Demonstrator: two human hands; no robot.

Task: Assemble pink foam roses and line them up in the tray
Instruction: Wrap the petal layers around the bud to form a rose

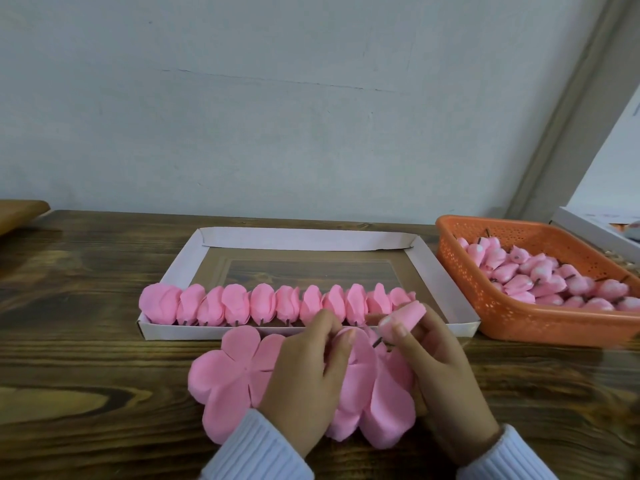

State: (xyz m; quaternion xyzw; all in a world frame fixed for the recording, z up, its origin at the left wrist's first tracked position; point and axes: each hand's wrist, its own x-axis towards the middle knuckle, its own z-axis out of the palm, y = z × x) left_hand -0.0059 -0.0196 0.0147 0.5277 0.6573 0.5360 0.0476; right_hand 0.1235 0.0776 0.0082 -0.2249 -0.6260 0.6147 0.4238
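A white cardboard tray (460,320) lies on the wooden table, with a row of several finished pink foam roses (263,304) along its near side. In front of it lies a stack of flat pink foam petal sheets (225,372). My left hand (304,386) rests on the stack, its fingers curled around a lifted petal sheet (360,368). My right hand (446,372) pinches a pink rose bud (405,315) with a short dark stem, holding it just above the sheets by the tray's front edge.
An orange perforated plastic basket (512,313) at the right holds several pink buds (540,278) with dark stems. A white box edge (588,233) sits behind it. A wall stands close behind the table.
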